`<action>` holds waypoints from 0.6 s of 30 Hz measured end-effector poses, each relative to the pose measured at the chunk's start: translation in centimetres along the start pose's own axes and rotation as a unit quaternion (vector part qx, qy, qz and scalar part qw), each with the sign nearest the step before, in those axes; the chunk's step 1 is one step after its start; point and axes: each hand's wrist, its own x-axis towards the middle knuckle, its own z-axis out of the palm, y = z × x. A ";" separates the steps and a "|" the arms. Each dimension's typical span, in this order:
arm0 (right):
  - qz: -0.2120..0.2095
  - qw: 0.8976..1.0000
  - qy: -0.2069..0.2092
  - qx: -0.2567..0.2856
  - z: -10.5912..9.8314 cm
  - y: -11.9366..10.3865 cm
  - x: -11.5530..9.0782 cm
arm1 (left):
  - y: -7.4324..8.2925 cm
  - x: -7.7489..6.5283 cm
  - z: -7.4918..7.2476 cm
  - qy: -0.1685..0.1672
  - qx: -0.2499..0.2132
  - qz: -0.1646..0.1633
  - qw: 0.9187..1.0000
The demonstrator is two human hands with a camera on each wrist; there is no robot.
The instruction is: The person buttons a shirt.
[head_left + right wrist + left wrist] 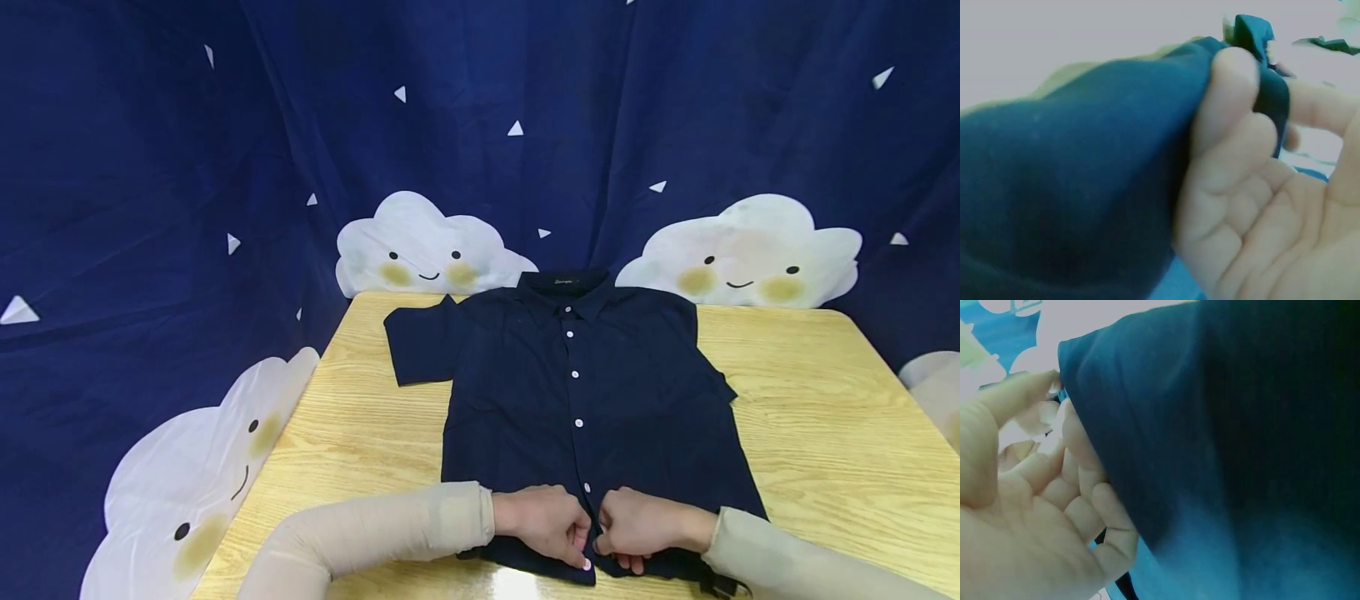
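Note:
A dark navy short-sleeved button-up shirt (pixel 510 400) lies front side up, its collar at the far side. White buttons run down its front, and the two front edges part slightly near the hem. My left hand (pixel 547 523) pinches the left front edge close to the hem, with a white button (pixel 587 564) right at its fingertips. Just across the gap, my right hand (pixel 645 525) pinches the opposite edge between thumb and fingers. Both wrist views show shirt cloth (pixel 1147 412) running up to the fingers (pixel 1235 144).
The shirt lies on a light wooden table (pixel 360 433). Behind and to the left hangs a dark blue curtain (pixel 465 100) with smiling clouds and small white triangles. The shirt's left sleeve (pixel 423 342) spreads outward, and a small black item (pixel 723 586) sits by my right sleeve.

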 end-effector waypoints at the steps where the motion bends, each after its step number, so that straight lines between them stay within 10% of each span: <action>1: 0.001 1.000 -0.002 0.005 0.0 0.0 -0.1 | 0.1 0.0 0.1 0.000 0.000 0.001 1.000; 12: 0.002 1.000 0.014 0.021 0.5 0.0 -0.8 | 0.5 0.1 0.5 0.009 -0.019 0.008 1.000; 18: 0.001 0.998 0.018 0.053 0.5 0.0 -0.7 | 0.0 0.3 0.2 -0.020 -0.185 -0.052 0.981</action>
